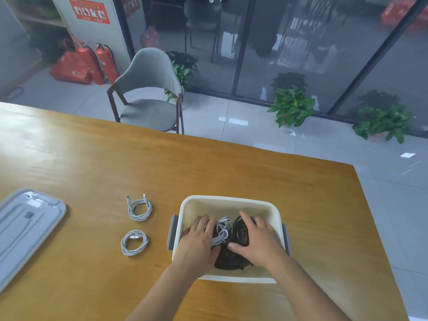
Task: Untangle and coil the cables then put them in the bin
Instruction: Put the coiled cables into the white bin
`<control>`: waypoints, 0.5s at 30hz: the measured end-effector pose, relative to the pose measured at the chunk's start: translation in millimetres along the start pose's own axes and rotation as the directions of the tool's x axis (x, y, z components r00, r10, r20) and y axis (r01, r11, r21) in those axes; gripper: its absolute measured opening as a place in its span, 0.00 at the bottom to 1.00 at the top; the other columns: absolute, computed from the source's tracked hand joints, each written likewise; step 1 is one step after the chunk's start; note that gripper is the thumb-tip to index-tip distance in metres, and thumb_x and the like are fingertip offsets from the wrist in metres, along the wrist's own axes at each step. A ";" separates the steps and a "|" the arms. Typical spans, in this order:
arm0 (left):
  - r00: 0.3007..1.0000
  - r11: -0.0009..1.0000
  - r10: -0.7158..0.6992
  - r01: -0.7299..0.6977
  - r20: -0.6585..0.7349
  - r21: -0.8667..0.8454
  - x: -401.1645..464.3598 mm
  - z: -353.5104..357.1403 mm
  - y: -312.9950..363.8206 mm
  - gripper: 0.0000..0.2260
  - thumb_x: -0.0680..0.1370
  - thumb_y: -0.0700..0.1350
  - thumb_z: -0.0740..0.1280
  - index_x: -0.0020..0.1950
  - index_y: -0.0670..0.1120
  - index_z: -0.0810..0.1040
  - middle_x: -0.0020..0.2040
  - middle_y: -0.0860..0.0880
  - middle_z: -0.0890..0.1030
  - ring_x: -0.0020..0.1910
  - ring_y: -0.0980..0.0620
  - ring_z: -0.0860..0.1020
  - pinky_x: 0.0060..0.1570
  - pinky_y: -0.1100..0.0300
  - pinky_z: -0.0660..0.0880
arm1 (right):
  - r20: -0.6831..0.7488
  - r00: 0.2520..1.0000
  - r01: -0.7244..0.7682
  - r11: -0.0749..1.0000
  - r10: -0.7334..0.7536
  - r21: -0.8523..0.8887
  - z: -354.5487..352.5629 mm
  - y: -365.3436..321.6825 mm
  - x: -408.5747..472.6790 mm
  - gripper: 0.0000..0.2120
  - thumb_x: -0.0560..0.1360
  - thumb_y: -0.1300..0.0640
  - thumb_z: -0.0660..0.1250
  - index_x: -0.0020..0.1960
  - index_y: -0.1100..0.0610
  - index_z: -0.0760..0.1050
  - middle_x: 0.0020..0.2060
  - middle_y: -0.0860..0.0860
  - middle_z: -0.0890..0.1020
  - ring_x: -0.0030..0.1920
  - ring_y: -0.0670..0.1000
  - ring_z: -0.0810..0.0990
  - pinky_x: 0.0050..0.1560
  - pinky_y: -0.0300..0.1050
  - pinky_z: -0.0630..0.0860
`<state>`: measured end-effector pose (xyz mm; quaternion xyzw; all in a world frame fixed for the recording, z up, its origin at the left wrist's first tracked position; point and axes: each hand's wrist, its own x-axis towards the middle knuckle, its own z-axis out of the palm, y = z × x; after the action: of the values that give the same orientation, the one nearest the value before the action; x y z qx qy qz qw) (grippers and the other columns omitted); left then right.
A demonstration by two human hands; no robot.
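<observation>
Even, cool light fills the room, bright enough and without hard shadows. A broad pale sheen lies on the counter [69,144] toward its far left corner, and small white glints of ceiling light sit on the floor tiles [234,121]. The glass wall [289,42] carries murky reflections. Wide-angle distortion bends the counter's edges and tilts the wall frames. The background is soft and slightly smeared, most at the upper corners; the near middle is sharper.

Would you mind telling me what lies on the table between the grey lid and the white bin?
In the head view, two coiled white cables lie there: the farther coil and the nearer coil, both on the table between the grey lid and the bin.
</observation>
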<state>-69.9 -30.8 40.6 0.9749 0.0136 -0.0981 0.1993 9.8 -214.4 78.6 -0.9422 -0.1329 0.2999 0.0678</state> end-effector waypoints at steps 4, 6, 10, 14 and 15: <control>0.980 0.993 0.031 -0.052 -0.199 -0.104 -24.6 -13.9 -6.5 0.28 0.82 0.55 0.62 0.80 0.49 0.62 0.76 0.51 0.68 0.75 0.50 0.68 0.69 0.56 0.71 | -0.077 0.996 0.043 0.996 -0.049 -0.081 -7.6 -17.1 -11.0 0.45 0.77 0.30 0.63 0.84 0.42 0.44 0.82 0.52 0.60 0.82 0.60 0.55 0.79 0.56 0.60; 0.941 0.982 0.008 -0.070 -0.338 -0.174 -38.9 -23.1 -12.3 0.25 0.81 0.52 0.65 0.76 0.48 0.68 0.72 0.52 0.71 0.70 0.49 0.72 0.67 0.54 0.73 | -0.144 0.985 0.077 0.992 -0.091 -0.100 -18.2 -28.8 -18.4 0.39 0.79 0.32 0.62 0.84 0.44 0.51 0.80 0.49 0.63 0.81 0.57 0.59 0.77 0.53 0.64; 0.861 0.970 -0.151 0.036 -0.486 -0.239 -65.7 -35.8 -38.7 0.23 0.82 0.51 0.67 0.75 0.47 0.70 0.70 0.50 0.72 0.68 0.46 0.72 0.66 0.51 0.73 | -0.302 0.927 0.213 0.975 -0.224 -0.069 -38.5 -65.0 -29.1 0.28 0.81 0.36 0.61 0.79 0.43 0.64 0.74 0.41 0.72 0.73 0.47 0.70 0.69 0.46 0.71; 0.815 0.915 -0.370 0.238 -0.446 -0.326 -93.2 -29.6 -81.0 0.24 0.81 0.54 0.68 0.75 0.46 0.71 0.71 0.49 0.73 0.67 0.46 0.73 0.63 0.48 0.75 | -0.318 0.883 0.355 0.934 -0.345 -0.027 -39.9 -116.1 -26.3 0.23 0.81 0.38 0.63 0.74 0.41 0.68 0.66 0.37 0.76 0.65 0.44 0.74 0.60 0.42 0.71; 0.811 0.905 -0.398 0.270 -0.429 -0.328 -97.1 -27.4 -89.4 0.25 0.80 0.53 0.69 0.74 0.46 0.71 0.70 0.48 0.73 0.66 0.45 0.74 0.62 0.48 0.76 | -0.315 0.874 0.383 0.923 -0.370 -0.020 -38.8 -125.3 -24.7 0.23 0.81 0.39 0.64 0.74 0.41 0.68 0.66 0.38 0.76 0.65 0.44 0.74 0.60 0.41 0.71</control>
<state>-165.9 63.4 49.8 0.9164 0.2480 0.1190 0.2909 -13.2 -103.8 149.6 -0.9321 -0.2947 0.1306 0.1652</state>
